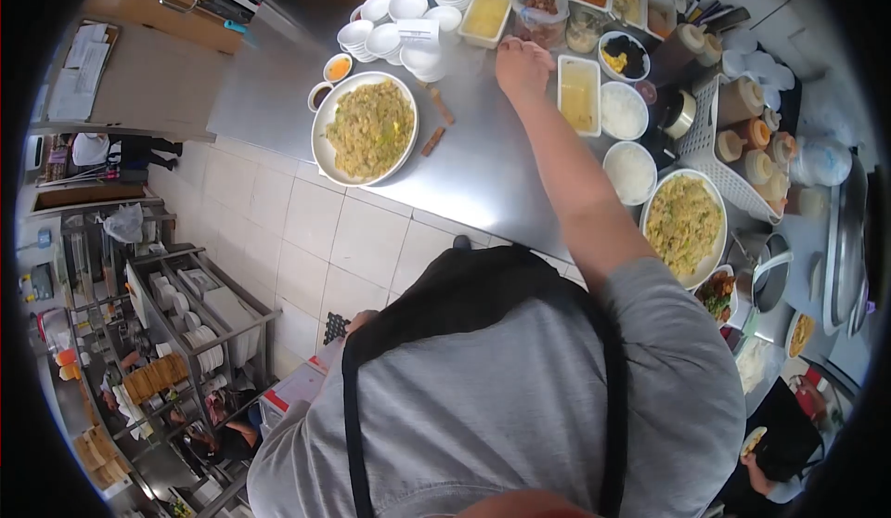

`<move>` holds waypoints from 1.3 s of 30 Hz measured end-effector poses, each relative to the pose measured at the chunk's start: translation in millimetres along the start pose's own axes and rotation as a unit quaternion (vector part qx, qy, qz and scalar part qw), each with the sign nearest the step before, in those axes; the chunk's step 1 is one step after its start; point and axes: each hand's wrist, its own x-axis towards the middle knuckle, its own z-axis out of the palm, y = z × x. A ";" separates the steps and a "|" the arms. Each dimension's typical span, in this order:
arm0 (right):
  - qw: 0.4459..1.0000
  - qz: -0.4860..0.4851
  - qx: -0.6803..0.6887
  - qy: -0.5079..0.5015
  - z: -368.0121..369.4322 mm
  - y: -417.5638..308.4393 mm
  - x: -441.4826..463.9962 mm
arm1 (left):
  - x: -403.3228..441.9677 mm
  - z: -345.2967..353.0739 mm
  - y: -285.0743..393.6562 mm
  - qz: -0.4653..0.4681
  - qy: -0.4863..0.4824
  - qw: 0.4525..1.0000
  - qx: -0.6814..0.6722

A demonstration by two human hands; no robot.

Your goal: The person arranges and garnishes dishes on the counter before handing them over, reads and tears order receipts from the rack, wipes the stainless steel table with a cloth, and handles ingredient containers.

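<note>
By the far edge of the counter (pixel 492 179), the curled right hand (pixel 524 68) could, by brushing, tip the white tub (pixel 481 42); what either hand pinches I cannot tell.

Right hand (pixel 523 65) stretches forward; left hand (pixel 361 319) hangs low.

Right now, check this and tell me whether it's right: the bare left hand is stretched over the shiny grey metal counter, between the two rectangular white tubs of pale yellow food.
Wrong hand: the head view shows the bare right hand stretched over the shiny grey metal counter, between the two rectangular white tubs of pale yellow food.
</note>
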 end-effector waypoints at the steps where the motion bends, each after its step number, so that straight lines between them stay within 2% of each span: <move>1: 0.998 -0.049 -0.031 -0.004 0.1 2.8 -10.2 | 1.9 -2.9 -3.8 0.032 -0.007 0.997 -0.065; 2: 0.993 -0.096 -0.064 -0.004 -1.3 6.0 -19.1 | 9.0 -7.8 -4.5 0.069 -0.013 0.989 -0.130; 3: 0.987 -0.134 -0.053 0.076 10.4 9.2 -41.4 | 35.2 0.2 -7.7 0.113 0.064 0.989 -0.067; 5: 0.979 -0.155 0.027 -0.127 28.8 11.1 -90.2 | 36.9 -47.2 18.1 0.188 0.112 0.974 -0.062; 6: 0.979 -0.181 0.065 -0.073 60.4 18.9 -127.5 | 49.3 -64.1 25.8 0.161 0.081 0.981 -0.074; 7: 0.965 -0.235 0.093 -0.071 57.9 15.3 -163.8 | 56.5 -85.2 35.5 0.192 0.105 0.976 -0.005; 8: 0.947 -0.289 0.121 -0.072 54.2 11.0 -200.5 | 67.2 -100.5 39.7 0.204 0.115 0.972 0.023; 9: 0.911 -0.367 0.141 -0.128 13.0 -9.4 -224.7 | 74.1 -117.1 42.2 0.232 0.121 0.965 0.003; 10: 0.914 -0.362 0.136 -0.122 -13.9 -19.8 -230.3 | 79.1 -130.9 44.5 0.298 0.174 0.938 -0.003; 11: 0.881 -0.373 0.121 -0.266 -39.0 -23.7 -235.9 | 56.8 -155.9 63.3 0.267 0.150 0.950 -0.066; 12: 0.877 -0.302 0.180 -0.327 -45.2 -12.1 -237.5 | 53.8 -174.3 70.7 0.274 0.150 0.948 -0.064; 13: 0.868 -0.223 0.237 -0.375 -51.3 -0.6 -239.3 | 52.6 -187.0 74.4 0.226 0.097 0.958 -0.144; 14: 0.870 -0.059 0.362 -0.329 -47.6 22.0 -232.3 | 52.8 -191.1 72.2 0.173 0.042 0.959 -0.220; 15: 0.927 -0.062 0.274 -0.249 -49.2 37.2 -218.8 | 60.7 -185.7 67.7 0.177 0.040 0.959 -0.218; 16: 0.967 -0.064 0.180 -0.166 -49.7 49.2 -207.5 | 73.3 -174.2 61.9 0.257 0.153 0.948 -0.110; 17: 0.987 -0.102 0.107 -0.057 -49.4 57.7 -202.1 | 79.2 -166.9 57.4 0.329 0.262 0.907 0.000; 18: 0.988 -0.139 0.030 0.055 -47.6 61.5 -201.6 | 77.4 -163.4 58.3 0.333 0.261 0.906 0.001; 19: 0.989 -0.136 0.028 0.056 -42.2 50.3 -209.8 | 73.9 -157.7 62.5 0.321 0.234 0.917 0.024; 21: 0.973 -0.084 -0.142 0.160 -15.5 10.9 -230.9 | 77.8 -144.4 60.0 0.333 0.190 0.922 0.048; 23: 0.988 -0.118 -0.032 0.097 24.4 -29.2 -263.8 | 80.0 -130.9 56.4 0.336 0.175 0.925 0.034; 24: 0.989 -0.120 0.046 -0.072 17.3 -53.5 -283.2 | 80.3 -121.9 53.3 0.335 0.158 0.929 0.019; 25: 0.957 -0.119 0.122 -0.236 6.4 -69.9 -295.2 | 85.8 -114.5 48.5 0.333 0.153 0.930 0.024; 26: 0.959 -0.121 0.118 -0.229 3.0 -70.4 -296.1 | 93.7 -108.3 43.3 0.323 0.140 0.935 0.047; 28: 0.926 -0.209 0.202 -0.239 -10.0 -71.8 -287.0 | 104.0 -103.7 33.2 0.321 0.133 0.936 0.048; 29: 0.927 -0.224 0.230 -0.193 -25.8 -67.5 -266.7 | 109.6 -103.5 28.2 0.323 0.136 0.936 0.044; 30: 0.933 -0.131 0.231 -0.244 -52.9 -72.1 -240.8 | 114.2 -103.5 21.4 0.324 0.137 0.935 0.041; 32: 0.963 -0.126 0.128 -0.202 -93.9 -71.6 -185.5 | 123.1 -97.9 8.2 0.343 0.176 0.922 0.029; 33: 0.971 -0.213 0.026 -0.107 -102.7 -68.4 -157.4 | 120.9 -99.0 5.9 0.326 0.162 0.931 -0.007; 35: 0.985 -0.063 -0.032 -0.156 -101.4 -67.7 -89.5 | 111.5 -99.6 5.9 0.287 0.146 0.945 -0.051; 36: 0.985 -0.068 -0.030 -0.155 -77.9 -51.8 -50.0 | 104.9 -96.3 5.8 0.265 0.142 0.952 -0.058; 37: 0.986 -0.083 -0.086 -0.115 -34.1 -25.1 -12.0 | 101.0 -91.1 3.3 0.258 0.135 0.955 -0.058; 39: 0.982 -0.103 -0.140 -0.076 -8.0 -11.5 9.9 | 97.1 -73.4 -6.3 0.255 0.134 0.955 -0.067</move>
